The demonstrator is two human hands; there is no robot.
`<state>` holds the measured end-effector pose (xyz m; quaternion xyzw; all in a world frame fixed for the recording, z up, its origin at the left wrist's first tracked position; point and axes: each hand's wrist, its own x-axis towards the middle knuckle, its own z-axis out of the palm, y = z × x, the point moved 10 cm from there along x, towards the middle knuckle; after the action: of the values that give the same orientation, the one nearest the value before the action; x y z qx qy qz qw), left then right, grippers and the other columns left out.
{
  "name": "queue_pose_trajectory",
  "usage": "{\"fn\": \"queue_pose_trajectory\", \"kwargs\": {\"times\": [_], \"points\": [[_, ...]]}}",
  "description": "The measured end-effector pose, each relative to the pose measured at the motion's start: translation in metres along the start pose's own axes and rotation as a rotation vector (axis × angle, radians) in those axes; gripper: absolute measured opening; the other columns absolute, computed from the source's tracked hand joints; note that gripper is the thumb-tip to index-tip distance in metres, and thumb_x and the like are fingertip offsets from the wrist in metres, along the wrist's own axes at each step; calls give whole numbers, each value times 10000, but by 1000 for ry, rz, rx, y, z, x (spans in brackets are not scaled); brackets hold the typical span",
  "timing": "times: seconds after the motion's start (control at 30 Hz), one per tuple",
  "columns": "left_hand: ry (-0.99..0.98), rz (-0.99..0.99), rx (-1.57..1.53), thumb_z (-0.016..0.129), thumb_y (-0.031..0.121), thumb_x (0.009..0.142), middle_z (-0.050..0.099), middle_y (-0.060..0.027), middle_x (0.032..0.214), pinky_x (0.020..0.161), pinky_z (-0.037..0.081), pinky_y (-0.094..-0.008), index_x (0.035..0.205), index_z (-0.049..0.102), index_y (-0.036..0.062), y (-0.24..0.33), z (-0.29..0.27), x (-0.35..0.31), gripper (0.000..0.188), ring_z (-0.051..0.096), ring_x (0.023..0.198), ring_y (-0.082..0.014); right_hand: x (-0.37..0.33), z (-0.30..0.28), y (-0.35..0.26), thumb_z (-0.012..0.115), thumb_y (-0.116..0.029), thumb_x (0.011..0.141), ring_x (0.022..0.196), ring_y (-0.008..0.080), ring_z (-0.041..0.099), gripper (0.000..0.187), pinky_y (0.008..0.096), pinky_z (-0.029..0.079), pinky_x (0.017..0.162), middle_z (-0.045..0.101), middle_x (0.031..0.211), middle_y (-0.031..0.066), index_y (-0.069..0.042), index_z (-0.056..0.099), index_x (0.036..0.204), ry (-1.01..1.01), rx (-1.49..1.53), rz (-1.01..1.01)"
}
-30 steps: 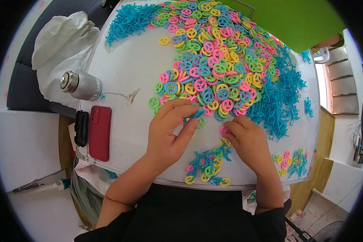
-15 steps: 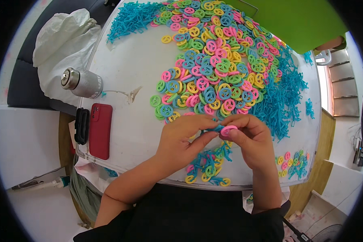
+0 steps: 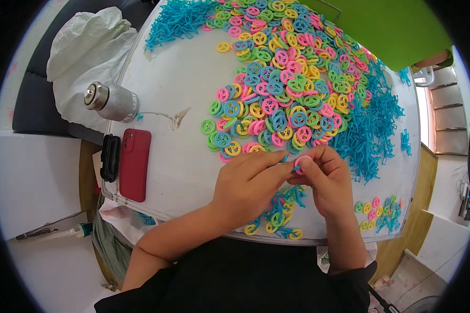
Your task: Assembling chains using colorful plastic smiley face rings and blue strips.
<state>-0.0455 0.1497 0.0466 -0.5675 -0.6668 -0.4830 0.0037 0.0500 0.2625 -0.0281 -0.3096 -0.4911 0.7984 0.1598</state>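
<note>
Above the near part of the white table, my two hands meet around one small piece. My right hand (image 3: 326, 175) pinches a pink plastic ring with spokes (image 3: 301, 164), like a tiny steering wheel. My left hand (image 3: 253, 182) is closed on a blue plastic stem piece (image 3: 296, 169), mostly hidden by the fingers, which touches the pink wheel. Just below the hands lies a small heap of blue stems joined with coloured wheels (image 3: 279, 211). Beyond them spreads a big pile of pink, yellow, green and blue wheels (image 3: 277, 99).
Loose blue stems lie in a heap (image 3: 368, 125) on the right and another (image 3: 175, 23) at the far left. A steel flask (image 3: 117, 103), a red phone (image 3: 136, 164) and a black case (image 3: 110, 158) are at the left edge. Across the table is a person in green (image 3: 391, 31).
The pink wheel has turned from nearly edge-on to more upright in my right fingers. My left fingers have come closer around the stem. The whole view has shifted slightly.
</note>
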Motion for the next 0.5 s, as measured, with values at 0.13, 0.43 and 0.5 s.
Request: {"fn": "queue_pose_trajectory", "kwargs": {"times": [0.13,0.43,0.5], "points": [[-98,8,41,811,74,751,716,-90,1031,739,547,-365,1060,697,76,5,6,3,329,692,879,-279,-9,10,-31,597,-41,979,856,120,660,156,259,569,725,665,959,56,7,613,1126,3,-733,-335],[-145,-280,-214,856,116,740,670,-101,1160,849,534,-355,1093,691,70,-25,3,0,393,673,1006,-275,-16,22,-37,635,23,923,884,107,634,379,229,545,698,650,994,56,7,606,1300,-209,-523,-442],[-136,-262,-215,855,115,741,660,-97,1177,859,530,-354,1090,693,68,-26,3,0,388,664,1029,-272,-15,23,-42,651,24,906,866,111,637,380,229,540,681,647,987,62,6,617,1284,-225,-601,-437]]}}
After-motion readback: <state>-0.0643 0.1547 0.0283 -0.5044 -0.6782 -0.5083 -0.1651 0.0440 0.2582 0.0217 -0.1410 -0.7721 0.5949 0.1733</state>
